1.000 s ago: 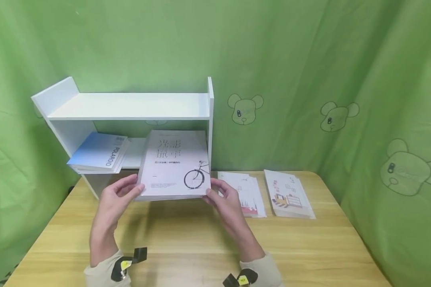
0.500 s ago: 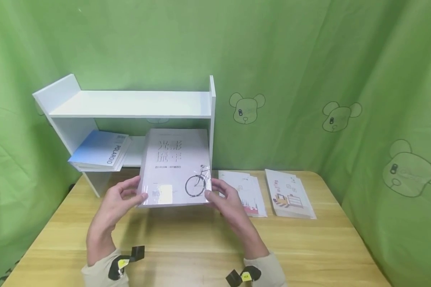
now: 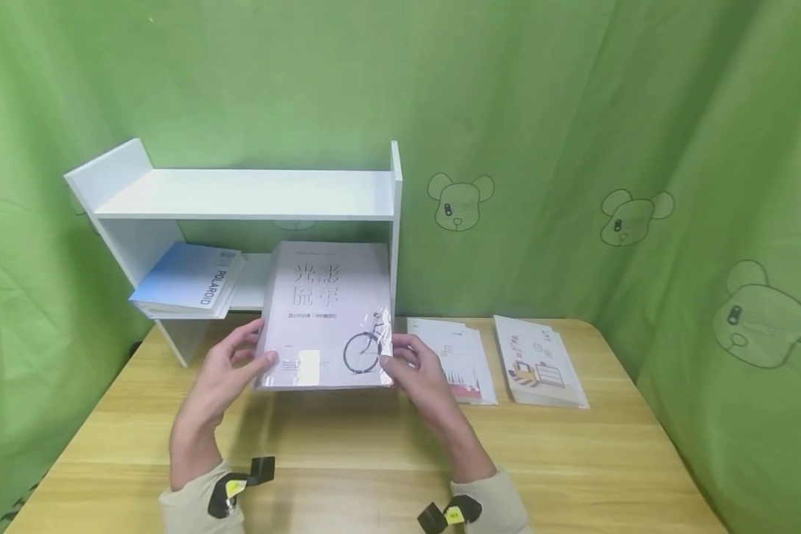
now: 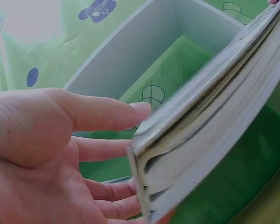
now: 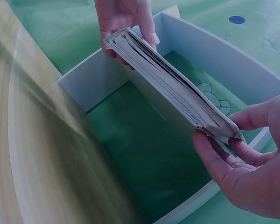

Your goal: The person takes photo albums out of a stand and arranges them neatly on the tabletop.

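Note:
A thick book [image 3: 320, 304] with a pale cover, large Chinese characters and a bicycle picture lies between both hands, its far part over the shelf's middle board. My left hand [image 3: 220, 378] grips its near left corner, thumb on the cover and fingers under it. Opposite, my right hand [image 3: 427, 374] holds the near right corner the same way. In the left wrist view, the book's page edges [image 4: 210, 116] show gaps between the layers. The right wrist view shows the book [image 5: 168, 84] held off the table, spanning both hands.
The white shelf unit [image 3: 247, 193] stands at the back left. Blue-and-white POLAROID books [image 3: 187, 278] lie on its middle board, left. White booklets [image 3: 450, 356] lie right of my right hand, with more booklets [image 3: 541, 363] beyond on the wooden table [image 3: 347, 475].
The book's near edge has come slightly lower and toward me, with a glare patch appearing on its cover. Both hands keep their grip on it.

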A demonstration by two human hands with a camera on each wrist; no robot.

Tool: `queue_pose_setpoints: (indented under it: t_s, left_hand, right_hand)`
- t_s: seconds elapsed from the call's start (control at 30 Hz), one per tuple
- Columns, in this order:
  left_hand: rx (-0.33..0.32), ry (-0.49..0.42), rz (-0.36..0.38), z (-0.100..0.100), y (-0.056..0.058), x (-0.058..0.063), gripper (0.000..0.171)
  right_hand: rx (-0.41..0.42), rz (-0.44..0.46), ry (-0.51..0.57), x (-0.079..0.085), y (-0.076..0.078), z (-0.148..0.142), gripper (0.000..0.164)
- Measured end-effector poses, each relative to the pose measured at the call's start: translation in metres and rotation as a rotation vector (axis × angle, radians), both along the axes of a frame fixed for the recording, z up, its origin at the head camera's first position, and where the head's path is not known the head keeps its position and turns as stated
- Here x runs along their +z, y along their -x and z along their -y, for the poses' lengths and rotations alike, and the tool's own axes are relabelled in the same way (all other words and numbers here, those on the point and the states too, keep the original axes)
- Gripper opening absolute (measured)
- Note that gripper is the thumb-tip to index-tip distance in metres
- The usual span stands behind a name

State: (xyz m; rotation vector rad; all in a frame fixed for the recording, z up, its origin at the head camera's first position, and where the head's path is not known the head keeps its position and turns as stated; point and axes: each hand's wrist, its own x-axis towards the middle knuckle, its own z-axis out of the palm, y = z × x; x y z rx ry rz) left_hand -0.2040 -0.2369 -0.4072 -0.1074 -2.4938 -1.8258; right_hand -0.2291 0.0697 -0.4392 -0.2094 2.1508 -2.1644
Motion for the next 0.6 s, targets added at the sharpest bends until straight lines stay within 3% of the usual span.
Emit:
queue_pose_setpoints:
  t_s: [0.23, 0.6]
  left_hand:
    - [-0.002, 0.029, -0.011, -0.0001, -0.0002, -0.0029, 0.065]
    - [0.017, -0.008, -0.046, -0.0017, 0.0023, -0.0037, 0.061]
  right_hand:
    - [0.002, 0.046, 0.020, -0.0024, 0.0014, 0.0037, 0.046]
    - [-0.050, 0.009, -0.035, -0.0041, 0.0024, 0.0074, 0.048]
